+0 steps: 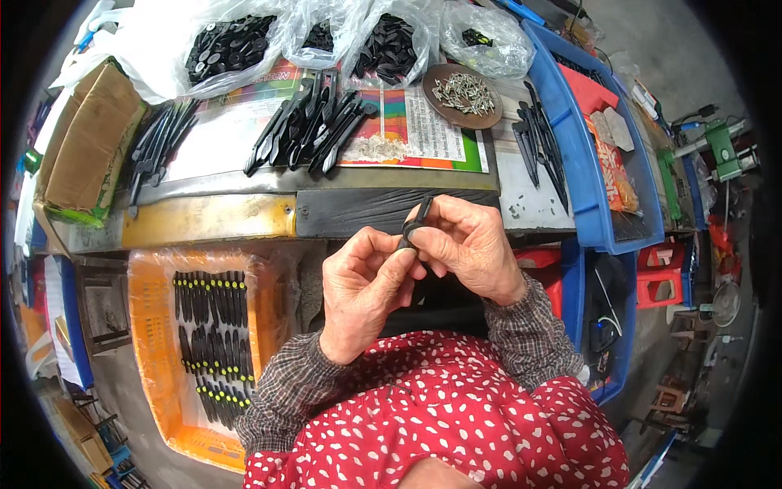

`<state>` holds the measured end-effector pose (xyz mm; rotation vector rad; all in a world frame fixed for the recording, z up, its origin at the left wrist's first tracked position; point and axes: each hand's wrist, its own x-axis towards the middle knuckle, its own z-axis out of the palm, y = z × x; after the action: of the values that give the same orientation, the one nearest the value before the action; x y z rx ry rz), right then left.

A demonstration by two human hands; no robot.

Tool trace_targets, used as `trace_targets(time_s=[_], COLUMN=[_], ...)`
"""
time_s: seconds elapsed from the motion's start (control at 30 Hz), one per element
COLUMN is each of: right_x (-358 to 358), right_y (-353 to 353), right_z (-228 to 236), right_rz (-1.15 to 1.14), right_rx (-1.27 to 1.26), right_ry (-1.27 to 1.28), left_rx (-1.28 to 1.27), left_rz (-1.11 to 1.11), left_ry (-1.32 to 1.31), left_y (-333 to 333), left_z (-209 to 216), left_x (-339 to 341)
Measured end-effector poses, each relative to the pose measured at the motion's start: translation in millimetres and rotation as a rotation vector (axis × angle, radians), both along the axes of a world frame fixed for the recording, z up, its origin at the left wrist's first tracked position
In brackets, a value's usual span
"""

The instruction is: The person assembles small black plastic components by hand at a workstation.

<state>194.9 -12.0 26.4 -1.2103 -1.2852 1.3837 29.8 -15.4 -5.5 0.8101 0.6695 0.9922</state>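
My left hand (363, 285) and my right hand (467, 244) meet in front of the table edge, both closed on one small black plastic part (422, 213). Thumbs and fingertips pinch it, and its upper end sticks up between them; the rest is hidden by my fingers. Beyond my hands, a pile of long black plastic pieces (314, 126) lies on a colourful printed sheet (440, 155). A round brown dish (435, 96) of small metal pins or screws (464, 93) stands to its right.
Plastic bags of black parts (231, 47) line the back. More black pieces lie at left (161, 145) and right (539, 143). A cardboard box (91, 138) stands far left, a blue tray (588, 175) right. Below left, an orange crate (155, 359) holds rows of black pieces with yellow-green dots.
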Motion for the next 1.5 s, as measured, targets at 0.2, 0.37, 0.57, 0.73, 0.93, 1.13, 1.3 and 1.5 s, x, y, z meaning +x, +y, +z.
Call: trace_targets(time_s=[0.2,0.37,0.57,0.73,0.93,1.13,1.3,1.5], right_x=[-2.8,-8.0,-3.3,7.9,4.5,4.5,2.0,2.0], right_y=[-0.3,-6.9,-1.4,1.6,2.9,-1.9,-2.5,-2.8], right_z=[-0.5,-11.6,0.2,-7.6,-3.1,-0.3,2.8,1.5], right_rz=[-0.001,-0.102,-0.092,0.049,0.041,0.003,0.045,0.055], right_rx=[-0.017,0.08,0.077,0.067,0.014,0.011,-0.037,-0.015], right_ry=[-0.038,-0.112,0.041,0.177,0.104,0.112,-0.003,-0.02], left_rx=[0.025,0.012,-0.026,-0.067,-0.133,-0.016,0.033,0.071], left_rz=[0.028,0.019,-0.037,-0.174,-0.145,-0.049,-0.004,0.028], left_ry=[0.034,0.019,0.015,-0.05,-0.072,0.016,0.035,0.057], left_y=[-1.6,-1.6,-1.6,-2.0,-2.8,-0.4,-4.7,-4.9], left_z=[-1.9,-3.8,5.7,9.0,6.2,8.6,3.8,-0.5], left_x=[2.9,1.5,-2.0,-4.6,-3.3,-1.9,0.0,1.1])
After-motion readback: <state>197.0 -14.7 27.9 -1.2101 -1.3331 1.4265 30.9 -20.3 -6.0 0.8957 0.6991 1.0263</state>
